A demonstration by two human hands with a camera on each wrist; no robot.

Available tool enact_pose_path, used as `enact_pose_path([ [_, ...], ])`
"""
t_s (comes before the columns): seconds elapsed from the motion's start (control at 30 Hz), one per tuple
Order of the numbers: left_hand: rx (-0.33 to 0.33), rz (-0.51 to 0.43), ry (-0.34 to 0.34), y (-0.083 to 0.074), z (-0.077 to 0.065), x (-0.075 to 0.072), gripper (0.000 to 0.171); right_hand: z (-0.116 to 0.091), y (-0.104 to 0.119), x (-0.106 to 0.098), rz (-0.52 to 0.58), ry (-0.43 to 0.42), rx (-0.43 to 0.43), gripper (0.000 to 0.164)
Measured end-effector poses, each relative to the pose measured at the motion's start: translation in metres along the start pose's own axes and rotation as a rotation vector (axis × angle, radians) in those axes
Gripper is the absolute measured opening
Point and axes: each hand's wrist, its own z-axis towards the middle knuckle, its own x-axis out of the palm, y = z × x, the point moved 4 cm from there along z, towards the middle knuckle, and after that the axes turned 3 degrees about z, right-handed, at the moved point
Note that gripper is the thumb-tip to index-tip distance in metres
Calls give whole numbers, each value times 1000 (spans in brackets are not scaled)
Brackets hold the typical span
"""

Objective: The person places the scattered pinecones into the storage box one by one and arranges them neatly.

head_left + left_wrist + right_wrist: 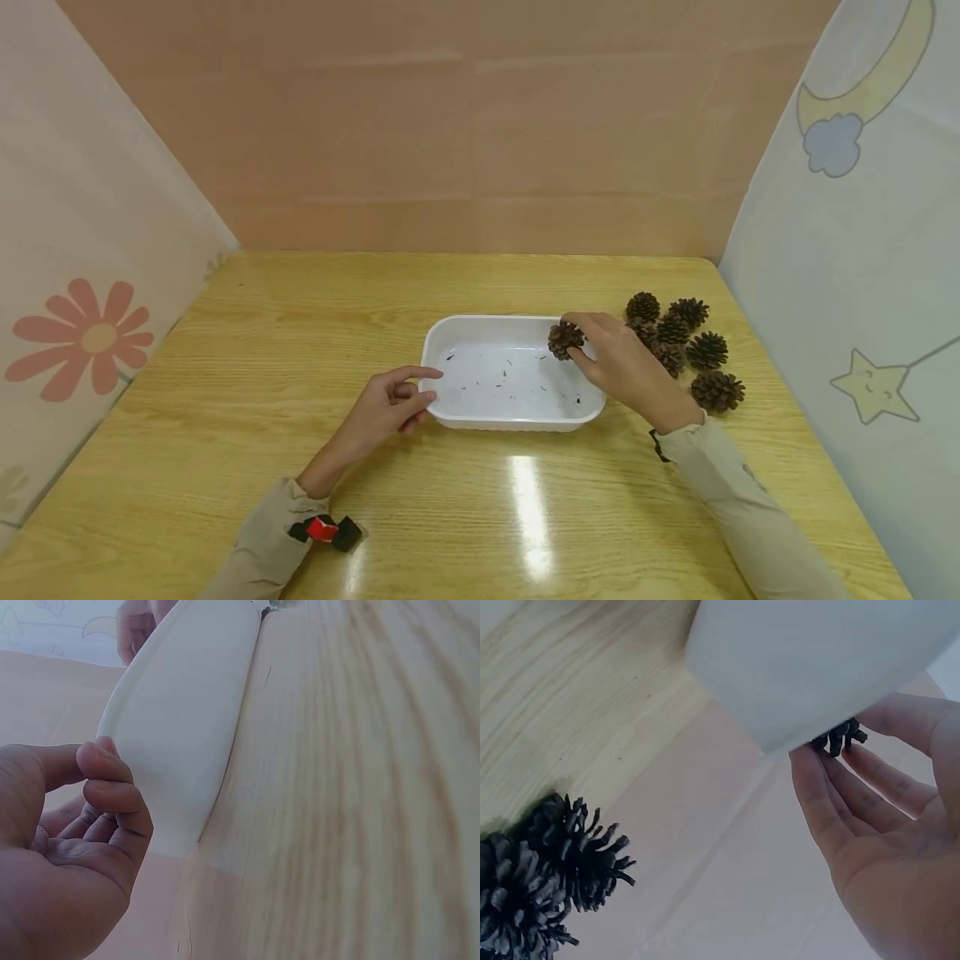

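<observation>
Head view shows the right hand (624,367) pinching a pinecone (564,341), best held lightly, over the right end of the white tray (510,423) while the left hand (385,407), fingers curled, steadies the opposite edge.

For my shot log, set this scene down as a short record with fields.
Tray: white, on the table, small bits scattered inside
Left hand: holds the tray's left rim
Right hand: holds one cone over the tray's right end
Other cones: clustered on the table, right of the tray
Table: yellowish, wood-grained
</observation>
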Motion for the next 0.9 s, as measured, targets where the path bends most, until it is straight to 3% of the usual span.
enact_pose_path([
  [0.23, -10, 11, -3, 0, 0, 0, 34, -2, -6, 9, -19, 52, 37, 49],
  [0.5, 0, 17, -2, 0, 1, 1, 33, 0, -8, 19, -159, 59, -40, 46],
  [0.9, -2, 14, -4, 1, 0, 1, 34, 2, -6, 23, -236, 93, -27, 45],
])
